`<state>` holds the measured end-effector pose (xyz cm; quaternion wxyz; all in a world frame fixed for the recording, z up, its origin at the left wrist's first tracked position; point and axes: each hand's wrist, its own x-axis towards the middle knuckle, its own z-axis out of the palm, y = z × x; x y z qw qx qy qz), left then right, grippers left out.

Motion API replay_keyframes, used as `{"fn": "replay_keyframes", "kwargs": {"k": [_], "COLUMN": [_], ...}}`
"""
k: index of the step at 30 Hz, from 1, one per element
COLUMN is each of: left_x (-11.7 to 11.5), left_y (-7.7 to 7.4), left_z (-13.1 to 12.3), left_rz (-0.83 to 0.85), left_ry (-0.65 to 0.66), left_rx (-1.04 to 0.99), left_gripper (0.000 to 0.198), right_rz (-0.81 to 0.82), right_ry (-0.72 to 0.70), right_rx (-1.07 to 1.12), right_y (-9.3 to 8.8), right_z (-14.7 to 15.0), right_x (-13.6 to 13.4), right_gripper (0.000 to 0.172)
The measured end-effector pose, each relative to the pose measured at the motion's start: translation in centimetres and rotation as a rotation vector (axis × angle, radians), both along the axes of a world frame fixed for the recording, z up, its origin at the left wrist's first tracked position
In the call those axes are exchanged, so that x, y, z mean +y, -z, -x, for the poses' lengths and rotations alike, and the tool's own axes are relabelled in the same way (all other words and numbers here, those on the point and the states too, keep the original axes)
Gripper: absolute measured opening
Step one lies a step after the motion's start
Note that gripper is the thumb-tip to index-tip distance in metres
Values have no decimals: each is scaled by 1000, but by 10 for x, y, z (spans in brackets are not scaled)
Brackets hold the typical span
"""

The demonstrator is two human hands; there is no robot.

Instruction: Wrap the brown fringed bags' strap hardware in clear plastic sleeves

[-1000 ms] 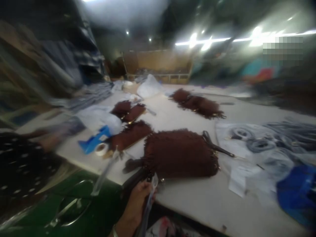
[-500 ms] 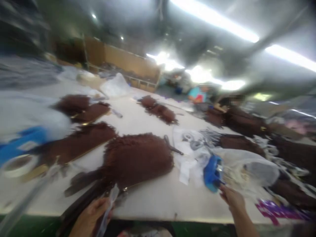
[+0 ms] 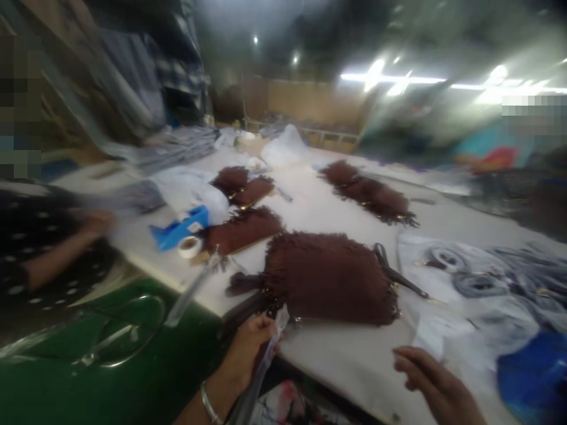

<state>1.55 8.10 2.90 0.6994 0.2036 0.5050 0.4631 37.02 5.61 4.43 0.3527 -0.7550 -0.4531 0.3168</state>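
Observation:
My left hand (image 3: pixel 248 348) is closed on a strip of clear plastic (image 3: pixel 266 360) at the near edge of the white table (image 3: pixel 354 360), just below a brown fringed bag (image 3: pixel 328 277). The bag lies flat, with its dark strap (image 3: pixel 241 307) trailing to the left. My right hand (image 3: pixel 432 383) hovers over the table edge at the lower right, fingers loosely curled, nothing in it, near a white paper (image 3: pixel 427 336).
More brown fringed bags (image 3: pixel 243 230) (image 3: pixel 367 195) lie further back. A tape roll (image 3: pixel 189 247) and a blue packet (image 3: pixel 177 230) sit at the left; another person's arm (image 3: pixel 57 254) rests there. Clear bags of grey parts (image 3: pixel 478 277) and a blue bag (image 3: pixel 531 372) lie at the right.
The view has swung back to the left. My right hand has drawn away from the blue packet toward the table's near edge. My left hand keeps its hold on the plastic strip.

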Motion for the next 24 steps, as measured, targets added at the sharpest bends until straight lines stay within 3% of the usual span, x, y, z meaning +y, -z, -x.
{"fn": "replay_keyframes", "kwargs": {"k": [3,5,7,14,24], "left_x": [-4,-4,-3,3,2], "left_y": [2,4,7,9,12], "left_z": [0,1,2,6,6], "left_rz": [9,18,11,12,-16], "left_ry": [11,14,9,42,48], "left_rx": [34,33,16,-8,-50], "left_gripper": [29,31,32,32,36], "right_rz": [60,15,-55,-181,-215], "right_ry": [-565,-717,-765,-838,-858], "right_rx": [236,244,209,49,-73], "right_y": [-12,-18,-18,-2,0], "right_z": [110,161,187,197,203], "right_x": [13,23,31,41,35], "right_gripper": [25,21,21,26,28]}}
